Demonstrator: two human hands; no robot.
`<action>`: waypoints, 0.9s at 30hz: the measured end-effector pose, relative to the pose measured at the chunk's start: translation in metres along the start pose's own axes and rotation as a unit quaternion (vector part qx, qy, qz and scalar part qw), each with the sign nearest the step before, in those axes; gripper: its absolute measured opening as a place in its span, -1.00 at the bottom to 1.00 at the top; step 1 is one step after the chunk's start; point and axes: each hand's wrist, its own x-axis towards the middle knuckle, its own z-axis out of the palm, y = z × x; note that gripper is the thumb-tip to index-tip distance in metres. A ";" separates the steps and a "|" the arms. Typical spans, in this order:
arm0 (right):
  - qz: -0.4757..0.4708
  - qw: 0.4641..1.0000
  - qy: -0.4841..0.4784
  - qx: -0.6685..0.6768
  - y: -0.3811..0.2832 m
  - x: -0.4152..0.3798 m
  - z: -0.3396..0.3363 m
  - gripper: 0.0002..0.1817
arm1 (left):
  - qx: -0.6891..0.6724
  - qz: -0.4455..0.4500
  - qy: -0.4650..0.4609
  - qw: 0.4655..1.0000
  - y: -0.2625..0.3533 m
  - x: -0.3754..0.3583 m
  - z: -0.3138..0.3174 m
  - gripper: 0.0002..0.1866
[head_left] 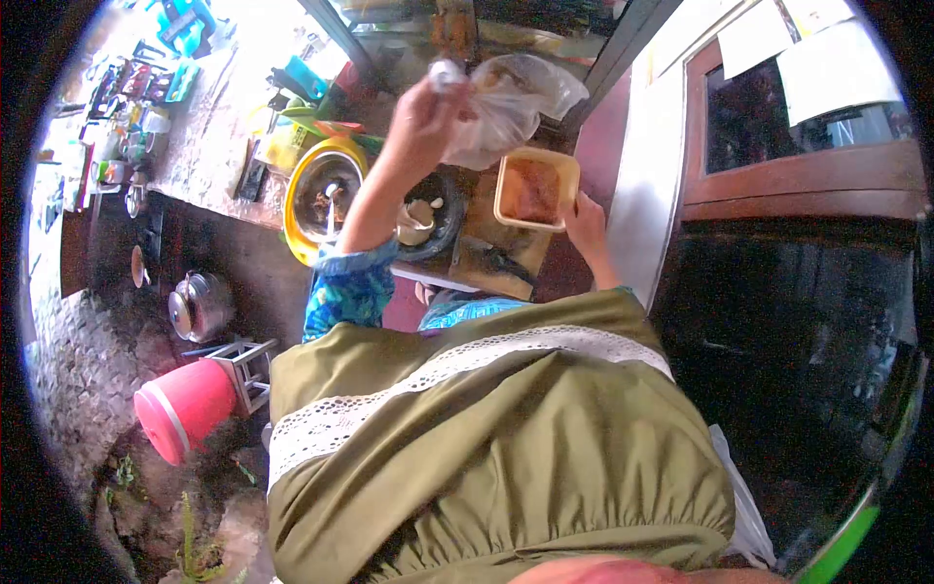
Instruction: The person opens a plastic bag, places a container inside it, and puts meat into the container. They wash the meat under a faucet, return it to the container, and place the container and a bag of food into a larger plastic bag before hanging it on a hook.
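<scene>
My left hand [425, 119] is closed on the top of a clear plastic bag [506, 109], raised in front of me. My right hand [586, 226] grips the rim of a square cream-coloured container [537, 189] with something reddish-brown inside. The bag hangs just above and left of the container. Beneath my left forearm sits a dark mortar [448, 229] with pale pieces and a light-coloured object in it. Left of that forearm is a yellow-rimmed basin [294, 209] holding small items. A brown board [496, 255] with a dark-handled tool lies below the container.
A pink drum-shaped container [187, 409] stands at the lower left beside a small grey stool [248, 375]. Above them is a metal pot [199, 304]. Kitchen items crowd the upper left. A wooden cabinet [788, 180] stands on the right.
</scene>
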 end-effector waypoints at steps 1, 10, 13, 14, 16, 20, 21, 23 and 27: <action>0.007 1.000 -0.004 -0.026 0.005 0.006 0.008 -0.73 | 0.015 0.010 0.024 1.000 0.019 -0.005 -0.009 -0.79; 0.094 0.991 0.039 -0.089 -0.015 0.055 0.049 -0.69 | 0.059 -0.103 0.089 0.989 0.075 -0.075 -0.084 -0.76; 0.098 0.990 0.054 -0.088 -0.012 0.062 0.053 -0.68 | 0.072 -0.147 0.065 0.984 0.071 -0.097 -0.089 -0.75; 0.084 0.992 0.057 -0.069 -0.009 0.063 0.053 -0.67 | 0.079 -0.148 0.065 0.984 0.067 -0.103 -0.091 -0.74; 0.068 0.992 0.071 -0.079 -0.005 0.064 0.054 -0.66 | 0.072 -0.161 0.077 0.981 0.053 -0.117 -0.096 -0.74; 0.077 0.990 0.029 -0.110 -0.008 0.071 0.043 -0.65 | 0.003 -0.212 0.067 0.975 0.048 -0.129 -0.085 -0.70; 0.080 0.990 0.031 -0.111 -0.020 0.068 0.033 -0.65 | -0.008 -0.196 0.056 0.979 0.037 -0.131 -0.083 -0.70; 0.059 0.988 0.038 -0.139 -0.048 0.056 0.007 -0.55 | -0.020 -0.183 0.050 0.982 0.026 -0.129 -0.073 -0.72; -0.042 0.980 -0.192 0.041 -0.134 -0.001 -0.081 -0.25 | -0.044 -0.136 -0.023 0.989 0.017 -0.115 -0.058 -0.77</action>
